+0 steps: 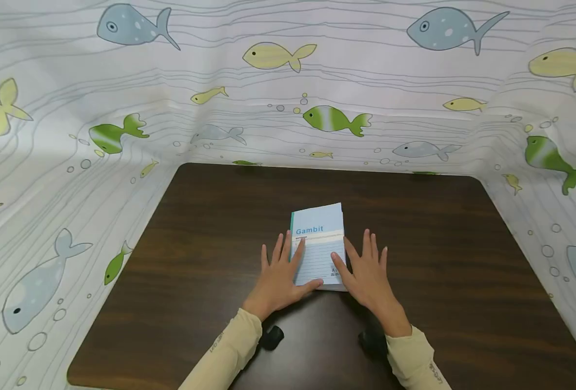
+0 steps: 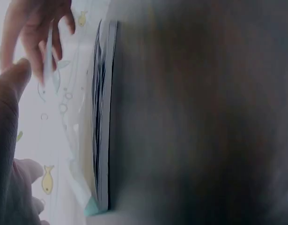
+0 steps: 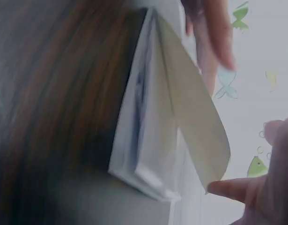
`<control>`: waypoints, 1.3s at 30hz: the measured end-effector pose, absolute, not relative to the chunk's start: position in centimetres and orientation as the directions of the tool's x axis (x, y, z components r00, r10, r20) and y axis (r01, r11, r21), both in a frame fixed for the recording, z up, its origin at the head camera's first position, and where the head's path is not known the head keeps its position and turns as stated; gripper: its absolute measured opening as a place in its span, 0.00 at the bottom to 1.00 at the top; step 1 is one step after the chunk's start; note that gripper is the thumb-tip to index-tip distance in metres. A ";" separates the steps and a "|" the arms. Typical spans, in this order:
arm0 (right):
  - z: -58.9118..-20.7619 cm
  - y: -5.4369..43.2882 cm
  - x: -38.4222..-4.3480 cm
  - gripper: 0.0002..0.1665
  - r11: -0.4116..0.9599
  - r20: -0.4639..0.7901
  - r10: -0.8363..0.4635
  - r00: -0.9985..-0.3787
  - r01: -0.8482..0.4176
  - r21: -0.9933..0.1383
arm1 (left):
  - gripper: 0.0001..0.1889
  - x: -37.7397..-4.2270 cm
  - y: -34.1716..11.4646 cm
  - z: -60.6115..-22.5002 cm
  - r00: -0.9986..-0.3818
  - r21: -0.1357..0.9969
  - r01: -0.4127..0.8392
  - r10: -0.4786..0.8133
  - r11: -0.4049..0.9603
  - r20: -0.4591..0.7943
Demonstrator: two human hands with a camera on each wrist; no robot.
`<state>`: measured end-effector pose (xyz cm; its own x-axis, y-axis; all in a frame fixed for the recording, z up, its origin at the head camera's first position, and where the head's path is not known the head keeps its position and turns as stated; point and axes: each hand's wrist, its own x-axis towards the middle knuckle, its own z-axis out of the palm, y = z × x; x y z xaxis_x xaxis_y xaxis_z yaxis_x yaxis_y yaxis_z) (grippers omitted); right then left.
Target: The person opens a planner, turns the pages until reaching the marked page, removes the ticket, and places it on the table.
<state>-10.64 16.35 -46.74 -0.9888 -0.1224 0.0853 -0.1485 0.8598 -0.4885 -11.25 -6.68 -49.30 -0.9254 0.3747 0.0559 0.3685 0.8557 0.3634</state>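
Observation:
A notebook (image 1: pixel 317 260) with a pale blue cover, printed "Gambit", lies on the dark wooden table with its green spine at the left. Its front cover (image 3: pixel 195 108) stands lifted away from the pages in the right wrist view. My left hand (image 1: pixel 278 281) is over the left side, fingers spread and the thumb reaching across the near edge. At the right edge is my right hand (image 1: pixel 368 273), its fingers straight and its thumb over the cover. One of its fingertips (image 3: pixel 218 187) touches the raised cover's corner. In the left wrist view, the page edges (image 2: pixel 101 117) show side-on.
The dark tabletop (image 1: pixel 209 216) has rounded far corners. White cloth (image 1: pixel 390 81) printed with fish surrounds it at the back and sides. Black devices, one at the left wrist (image 1: pixel 271 338) and one at the right wrist (image 1: pixel 373 344), sit below the sleeves.

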 end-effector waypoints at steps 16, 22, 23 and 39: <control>-48.4 14.7 -10.2 0.26 0.638 0.272 -0.165 -0.948 -0.313 -0.704 | 0.52 -9.6 -6.5 -49.3 -0.937 0.690 0.299 0.068 0.660 0.342; -49.1 15.0 -10.4 0.29 0.718 0.162 -0.145 -0.976 -0.217 -0.661 | 0.54 -9.0 -8.8 -49.4 -0.845 0.688 0.206 -0.228 0.696 0.483; -49.1 15.0 -10.5 0.28 0.725 0.163 -0.150 -0.975 -0.220 -0.652 | 0.55 -9.0 -9.2 -49.4 -0.823 0.678 0.190 -0.261 0.710 0.504; -49.9 14.1 -9.6 0.19 0.773 0.200 -0.165 -0.966 -0.252 -0.582 | 0.26 -11.2 -8.3 -52.0 -0.920 0.476 0.389 0.303 0.788 0.250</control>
<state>-9.61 14.14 -49.91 -0.9659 -0.1647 0.2000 -0.2523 0.7731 -0.5820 -11.18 -8.26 -51.97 -0.9195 0.3033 0.2500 0.3895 0.7884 0.4761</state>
